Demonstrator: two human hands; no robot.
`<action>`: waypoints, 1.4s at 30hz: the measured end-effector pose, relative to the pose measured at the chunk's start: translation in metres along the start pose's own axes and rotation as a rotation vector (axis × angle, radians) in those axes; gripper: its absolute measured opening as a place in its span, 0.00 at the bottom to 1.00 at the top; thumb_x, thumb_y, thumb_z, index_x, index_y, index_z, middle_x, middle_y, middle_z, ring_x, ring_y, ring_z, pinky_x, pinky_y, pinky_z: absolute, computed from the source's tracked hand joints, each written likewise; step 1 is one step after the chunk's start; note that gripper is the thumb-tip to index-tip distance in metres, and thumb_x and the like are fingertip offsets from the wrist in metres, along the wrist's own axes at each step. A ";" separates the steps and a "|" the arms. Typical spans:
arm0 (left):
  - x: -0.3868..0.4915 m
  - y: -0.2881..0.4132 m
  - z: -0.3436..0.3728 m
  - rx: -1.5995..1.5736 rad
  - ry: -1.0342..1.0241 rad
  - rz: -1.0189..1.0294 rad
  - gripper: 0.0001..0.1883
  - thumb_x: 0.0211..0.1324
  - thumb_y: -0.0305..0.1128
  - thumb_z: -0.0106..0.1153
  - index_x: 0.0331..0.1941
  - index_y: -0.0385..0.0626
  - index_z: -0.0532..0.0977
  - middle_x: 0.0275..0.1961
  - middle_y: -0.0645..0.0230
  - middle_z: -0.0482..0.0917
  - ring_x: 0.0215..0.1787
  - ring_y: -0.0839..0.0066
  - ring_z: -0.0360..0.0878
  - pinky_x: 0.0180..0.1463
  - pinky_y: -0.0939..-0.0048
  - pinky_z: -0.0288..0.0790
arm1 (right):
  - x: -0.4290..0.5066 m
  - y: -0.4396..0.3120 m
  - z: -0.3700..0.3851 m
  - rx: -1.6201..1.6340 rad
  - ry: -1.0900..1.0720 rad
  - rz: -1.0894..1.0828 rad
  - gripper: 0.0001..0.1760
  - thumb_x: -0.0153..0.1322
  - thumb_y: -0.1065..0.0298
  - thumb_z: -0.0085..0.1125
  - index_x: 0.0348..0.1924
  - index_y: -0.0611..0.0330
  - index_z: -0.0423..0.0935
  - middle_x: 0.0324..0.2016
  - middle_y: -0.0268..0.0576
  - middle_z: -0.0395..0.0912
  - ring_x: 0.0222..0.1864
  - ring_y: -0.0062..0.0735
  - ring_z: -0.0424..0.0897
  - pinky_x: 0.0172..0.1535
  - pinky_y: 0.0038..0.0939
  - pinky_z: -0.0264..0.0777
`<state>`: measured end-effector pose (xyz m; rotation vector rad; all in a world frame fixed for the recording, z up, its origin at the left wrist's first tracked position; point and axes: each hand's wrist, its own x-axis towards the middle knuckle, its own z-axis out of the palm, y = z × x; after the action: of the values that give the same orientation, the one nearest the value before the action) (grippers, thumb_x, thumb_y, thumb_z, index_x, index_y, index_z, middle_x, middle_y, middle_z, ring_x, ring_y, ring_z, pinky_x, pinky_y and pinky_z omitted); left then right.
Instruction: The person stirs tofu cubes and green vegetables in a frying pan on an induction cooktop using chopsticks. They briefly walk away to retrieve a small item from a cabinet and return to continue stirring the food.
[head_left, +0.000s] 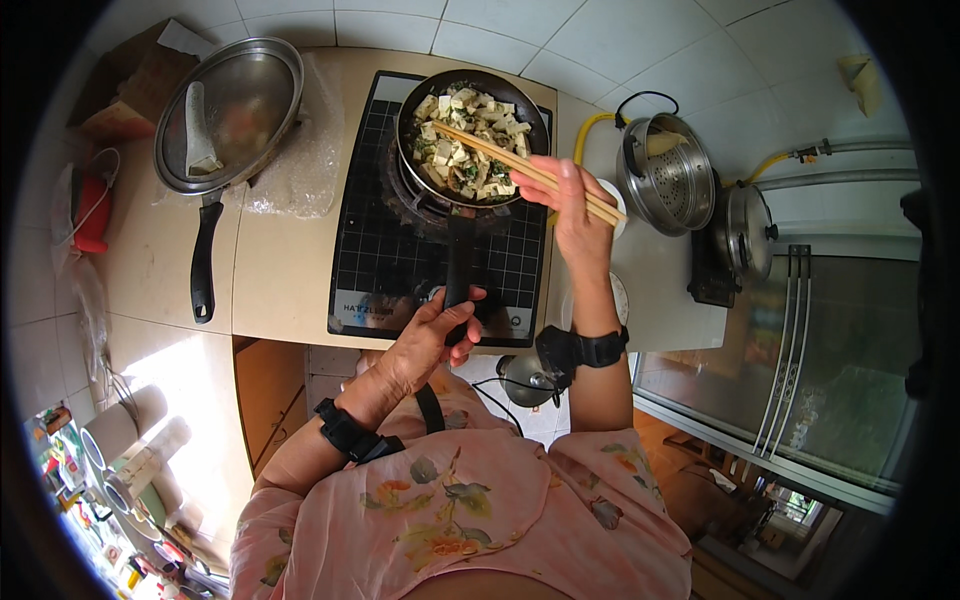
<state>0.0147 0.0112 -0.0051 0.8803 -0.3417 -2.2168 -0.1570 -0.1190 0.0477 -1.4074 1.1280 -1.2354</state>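
Observation:
My left hand (442, 324) grips the black handle (460, 247) of a dark frying pan (409, 161) from the front. The pan sits tilted over the burner of a black gas stove (360, 262). Inside it are white tofu cubes (450, 152) mixed with chopped greens and darker bits. In my right hand (574, 206) is a pair of wooden chopsticks (517, 161), held over the pan's right rim. Their tips reach into the food at the pan's upper left.
Left of the stove, a second pan with a lid (255, 90) stands on bubble wrap (292, 187), its handle (202, 259) pointing towards me. A steel steamer pot (694, 180) and a lidded pot (750, 232) are at the right, near a yellow gas hose (589, 135). A white tiled wall (495, 30) rises behind.

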 end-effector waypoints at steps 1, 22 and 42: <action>0.000 0.000 0.000 0.000 0.001 -0.001 0.16 0.70 0.36 0.46 0.58 0.45 0.66 0.28 0.69 0.73 0.22 0.82 0.64 0.25 0.77 0.61 | -0.006 -0.004 -0.004 -0.011 0.017 0.025 0.25 0.80 0.58 0.42 0.45 0.77 0.76 0.38 0.57 0.82 0.40 0.43 0.85 0.42 0.31 0.82; 0.000 0.000 0.002 0.008 0.007 0.009 0.16 0.71 0.37 0.45 0.57 0.44 0.66 0.29 0.69 0.73 0.23 0.81 0.66 0.25 0.78 0.62 | -0.050 -0.005 -0.027 0.075 0.056 0.202 0.28 0.79 0.52 0.45 0.50 0.77 0.73 0.43 0.56 0.80 0.42 0.47 0.84 0.42 0.32 0.82; 0.001 0.000 0.001 0.009 0.004 -0.011 0.15 0.71 0.36 0.45 0.57 0.45 0.66 0.29 0.69 0.73 0.23 0.81 0.66 0.25 0.78 0.62 | -0.057 -0.007 -0.021 -0.240 -0.091 -0.043 0.14 0.77 0.69 0.50 0.46 0.71 0.78 0.40 0.49 0.82 0.41 0.35 0.85 0.41 0.27 0.81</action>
<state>0.0130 0.0103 -0.0047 0.8931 -0.3463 -2.2250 -0.1821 -0.0633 0.0478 -1.6579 1.2186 -1.0805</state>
